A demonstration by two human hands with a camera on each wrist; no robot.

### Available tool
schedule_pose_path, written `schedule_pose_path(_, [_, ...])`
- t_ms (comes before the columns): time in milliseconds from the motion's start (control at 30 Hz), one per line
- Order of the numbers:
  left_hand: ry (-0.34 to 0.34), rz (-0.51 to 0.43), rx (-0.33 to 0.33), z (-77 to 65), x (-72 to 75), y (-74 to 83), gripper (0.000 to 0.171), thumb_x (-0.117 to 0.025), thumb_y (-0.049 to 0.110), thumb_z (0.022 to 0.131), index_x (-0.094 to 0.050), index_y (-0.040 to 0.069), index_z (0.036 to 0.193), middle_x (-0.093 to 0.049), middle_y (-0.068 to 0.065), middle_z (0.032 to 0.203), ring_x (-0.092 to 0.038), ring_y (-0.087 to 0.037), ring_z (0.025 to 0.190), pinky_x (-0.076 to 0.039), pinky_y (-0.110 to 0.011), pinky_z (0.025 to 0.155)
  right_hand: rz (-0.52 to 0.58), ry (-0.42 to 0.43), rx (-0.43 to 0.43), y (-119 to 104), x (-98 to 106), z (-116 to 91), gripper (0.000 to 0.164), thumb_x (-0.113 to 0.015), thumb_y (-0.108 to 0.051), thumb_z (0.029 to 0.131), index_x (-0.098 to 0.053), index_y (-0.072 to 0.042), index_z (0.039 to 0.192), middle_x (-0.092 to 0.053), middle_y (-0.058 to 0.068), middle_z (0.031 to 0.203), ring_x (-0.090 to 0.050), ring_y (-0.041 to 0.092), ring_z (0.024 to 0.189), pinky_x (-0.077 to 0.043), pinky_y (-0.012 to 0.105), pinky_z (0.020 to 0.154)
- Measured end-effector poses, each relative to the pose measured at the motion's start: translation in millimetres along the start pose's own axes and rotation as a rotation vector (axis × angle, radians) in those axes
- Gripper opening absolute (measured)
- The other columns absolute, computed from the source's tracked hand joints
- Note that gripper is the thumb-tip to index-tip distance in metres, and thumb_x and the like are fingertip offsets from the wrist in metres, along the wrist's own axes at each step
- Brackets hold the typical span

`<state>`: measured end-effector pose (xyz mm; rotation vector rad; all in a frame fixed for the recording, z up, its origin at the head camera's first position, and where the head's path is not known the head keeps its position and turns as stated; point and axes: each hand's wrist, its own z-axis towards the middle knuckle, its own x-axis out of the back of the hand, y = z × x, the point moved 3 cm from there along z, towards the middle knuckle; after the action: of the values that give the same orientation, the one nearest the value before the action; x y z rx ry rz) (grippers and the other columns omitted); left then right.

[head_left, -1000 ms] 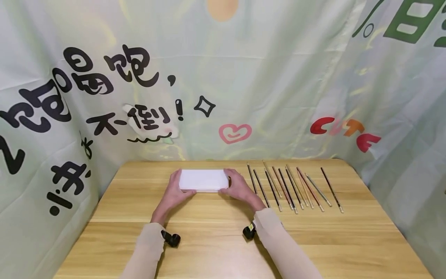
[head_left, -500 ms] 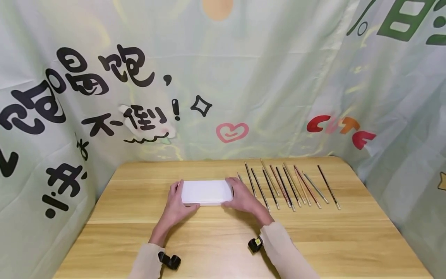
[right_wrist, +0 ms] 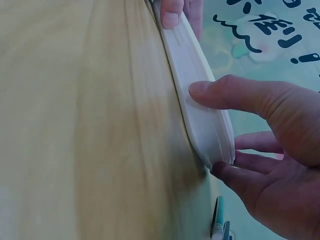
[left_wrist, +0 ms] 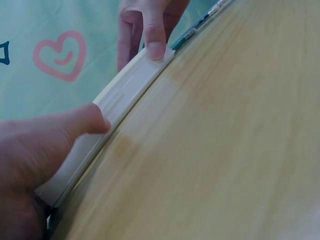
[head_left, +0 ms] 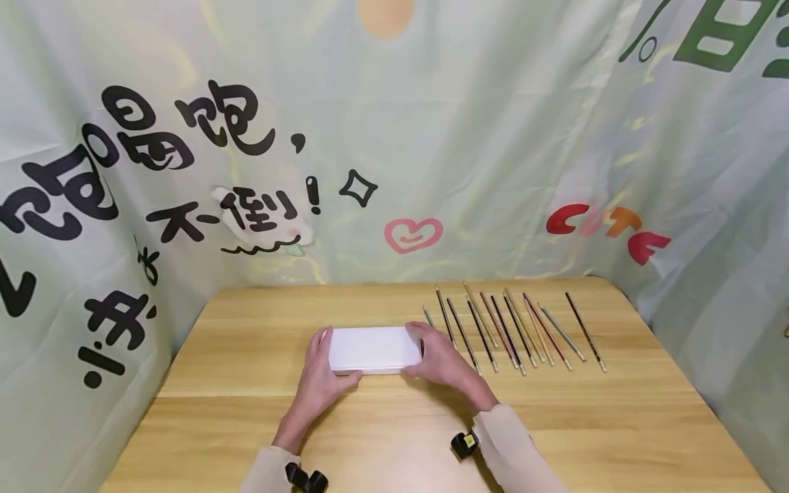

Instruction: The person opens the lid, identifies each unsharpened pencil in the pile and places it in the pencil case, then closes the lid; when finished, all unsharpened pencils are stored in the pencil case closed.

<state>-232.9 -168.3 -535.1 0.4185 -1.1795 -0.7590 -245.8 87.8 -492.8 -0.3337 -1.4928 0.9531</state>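
Observation:
A white rectangular box (head_left: pixel 374 349) with rounded corners lies flat on the wooden table, long side toward me. My left hand (head_left: pixel 322 376) grips its left end, thumb along the front wall and fingers round the far side. At the opposite end, my right hand (head_left: pixel 440 356) holds it the same way. In the left wrist view, the thumb presses the box's white side wall (left_wrist: pixel 135 82). The right wrist view has the right thumb on the box wall (right_wrist: pixel 192 112), with fingertips at its end. The inside of the box is hidden.
Several pencils (head_left: pixel 495 322), dark, red and pale, lie in a loose slanting row on the table (head_left: pixel 394 438) right of the box. One pencil (head_left: pixel 429 316) lies just beyond my right hand. A printed cloth (head_left: pixel 481 150) hangs behind the table's far edge.
Both hands have drawn the white box toward me and slightly right across the table. A pencil beyond the right hand has come into view. The other pencils lie as before.

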Motion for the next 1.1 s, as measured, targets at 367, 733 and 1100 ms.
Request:
schedule_pose_path(367, [-0.010,-0.030,0.026,7.5,1.9,4.5,0.113,-0.097,0.034,0.067,-0.038,-0.005,0.154,-0.036,-0.027,0.155,-0.042,-0.046,0.138,-0.041,-0.061,0.109,0.146,0.000,-0.002,7.5,15.7,1.5,0.083,-0.093,-0.010,0.070,-0.055,0.009,0.141,-0.052,0.022,0.149,-0.056,0.035,0.128,-0.053,0.042,0.100])
schedule_pose_path(733, [-0.223,-0.233,0.043,5.0,16.4,-7.4,0.095,-0.078,0.016,0.092,-0.016,-0.007,0.160,-0.021,-0.033,0.160,-0.030,-0.049,0.144,-0.025,-0.064,0.117,0.370,-0.102,-0.033,20.3,20.1,2.2,0.078,-0.087,-0.018,0.083,-0.050,0.005,0.147,-0.044,0.020,0.157,-0.044,0.035,0.143,-0.041,0.040,0.112])
schedule_pose_path(1100, [-0.174,-0.351,0.073,6.8,24.3,-21.3,0.093,-0.092,0.013,0.077,-0.041,-0.004,0.153,-0.046,-0.025,0.152,-0.049,-0.040,0.137,-0.041,-0.042,0.111,0.484,0.230,-0.225,22.0,24.3,15.1,0.052,-0.068,-0.047,0.098,-0.071,-0.004,0.127,-0.073,0.014,0.118,-0.070,0.033,0.105,-0.057,0.042,0.094])
